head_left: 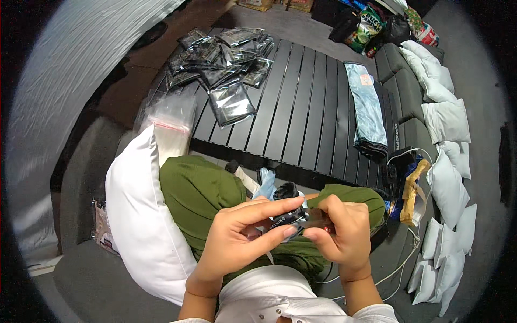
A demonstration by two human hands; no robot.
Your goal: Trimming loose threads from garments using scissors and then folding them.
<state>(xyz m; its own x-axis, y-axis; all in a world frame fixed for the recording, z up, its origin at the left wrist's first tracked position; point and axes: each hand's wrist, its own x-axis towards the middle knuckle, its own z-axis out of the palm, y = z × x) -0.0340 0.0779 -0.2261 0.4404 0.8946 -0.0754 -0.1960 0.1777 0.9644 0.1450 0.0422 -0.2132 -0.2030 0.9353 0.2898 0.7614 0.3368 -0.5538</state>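
Note:
In front of my lap my left hand [245, 231] holds a small dark packet [288, 217] with pale printing between thumb and fingers. My right hand [343, 229] pinches a clear strip [314, 219] at the packet's right end; whether the strip is tape or a plastic flap I cannot tell. The contents of the packet do not show clearly. Below and beyond the hands, light blue and black cloth [265, 184] lies between my knees, partly hidden by my fingers.
Several shiny clear-wrapped black packets [230, 102] lie piled on the slatted black table [291, 97]. Clear plastic bags [175, 121] rest at its left corner, folded light blue cloth [365, 102] at its right. White pillows [142, 215] sit beside me and along the right; a white cable [401, 272] runs there.

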